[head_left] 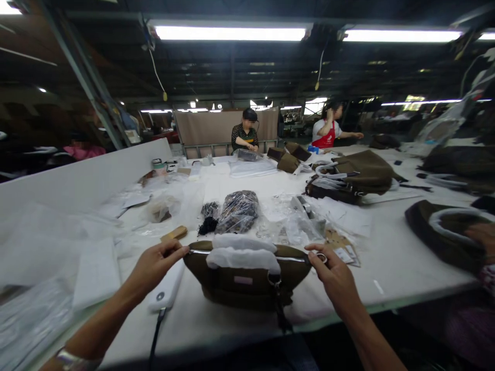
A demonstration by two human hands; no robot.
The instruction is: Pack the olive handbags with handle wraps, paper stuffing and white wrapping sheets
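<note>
An olive-brown handbag stands upright on the white table in front of me. Its two handles are wrapped in white padding, and a zip runs along the top. My left hand pinches the bag's left top corner, at one end of the zip. At the opposite corner, my right hand grips the bag between thumb and fingers. A pale label sits on the bag's front, and a dark strap hangs from a metal ring near the right handle end.
Behind the bag lies a plastic-wrapped bundle beside small black pieces. A white power bank with a black cable lies left. More bags are piled at the right. Another person's hand touches a bag. Two co-workers are across the table.
</note>
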